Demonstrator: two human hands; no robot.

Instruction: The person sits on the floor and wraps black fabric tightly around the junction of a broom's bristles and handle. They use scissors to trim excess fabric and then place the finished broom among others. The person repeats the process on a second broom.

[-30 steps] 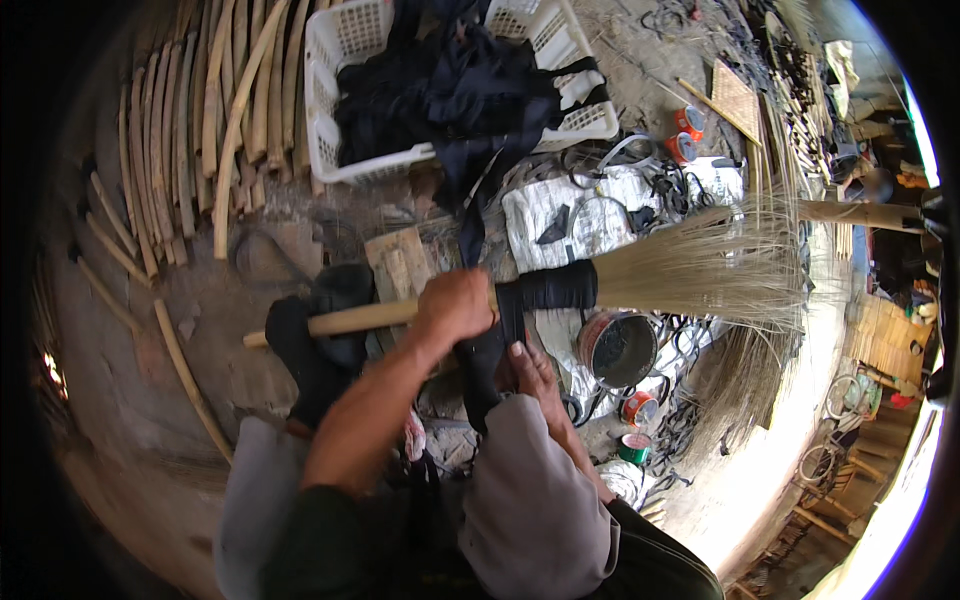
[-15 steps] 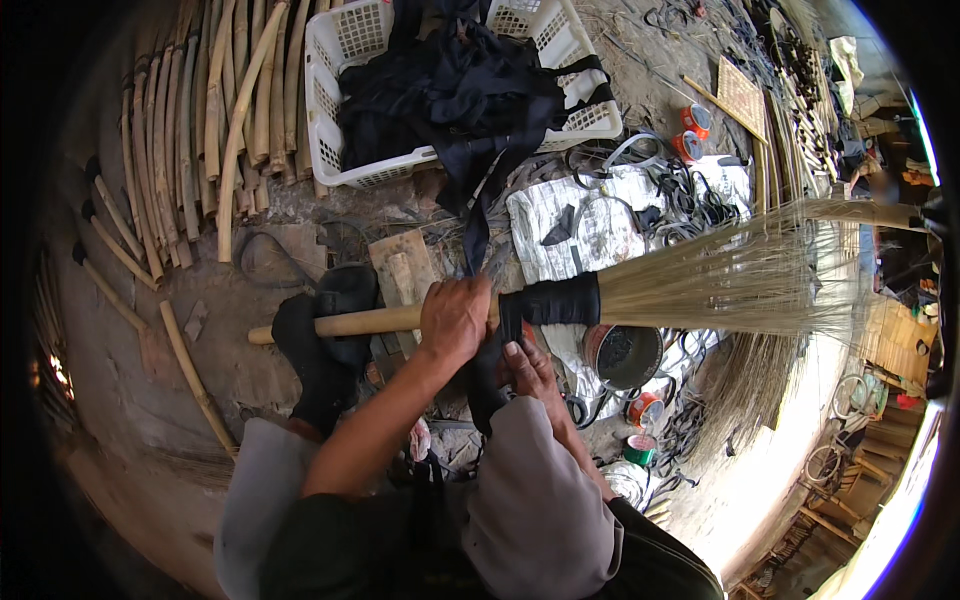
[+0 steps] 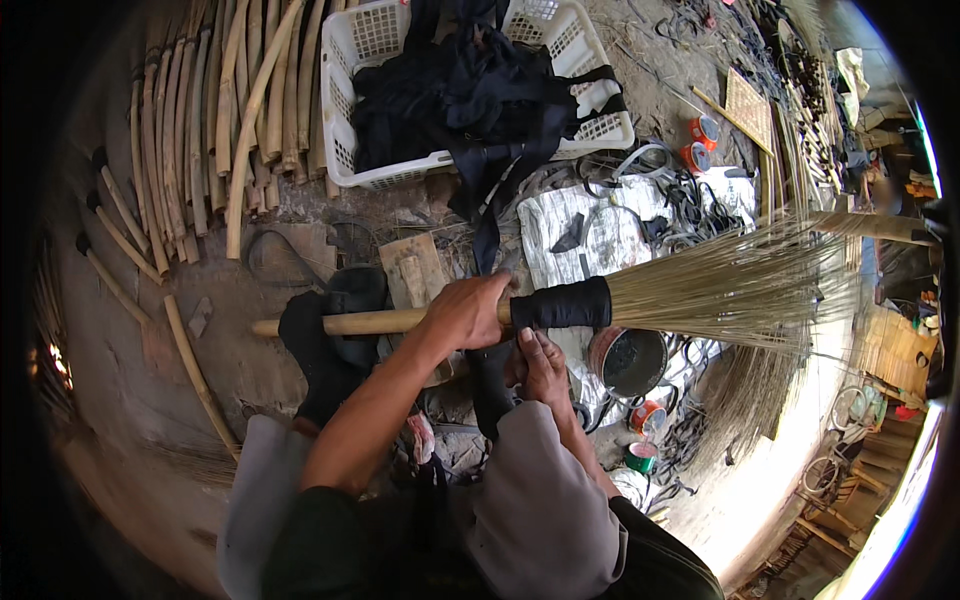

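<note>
A broom lies crosswise before me, its pale wooden handle [image 3: 375, 322] passing over a black boot [image 3: 308, 345]. Its long straw bristles [image 3: 720, 290] fan out to the right. Black strip binding [image 3: 565, 303] wraps the neck between them. My left hand [image 3: 468, 312] is closed round the handle just left of the binding. Below the binding's left end, my right hand [image 3: 543, 368] has its fingers pinched together; what they hold is hidden. Beyond my left hand, a black strip [image 3: 487, 235] hangs down from a white basket [image 3: 345, 120].
Black strips [image 3: 460, 95] heap in the basket. Bamboo poles [image 3: 205, 130] are stacked at the far left. Right of my hands are a dark bucket [image 3: 630, 360], small cans [image 3: 645, 418] and a white sheet [image 3: 610, 235] with black scraps. A wooden block [image 3: 412, 270] lies beyond the handle.
The loose strip end that hung from the binding to my right thumb no longer shows. My right fingers have drawn together under the binding. My left hand still grips the handle; the view has shifted slightly.
</note>
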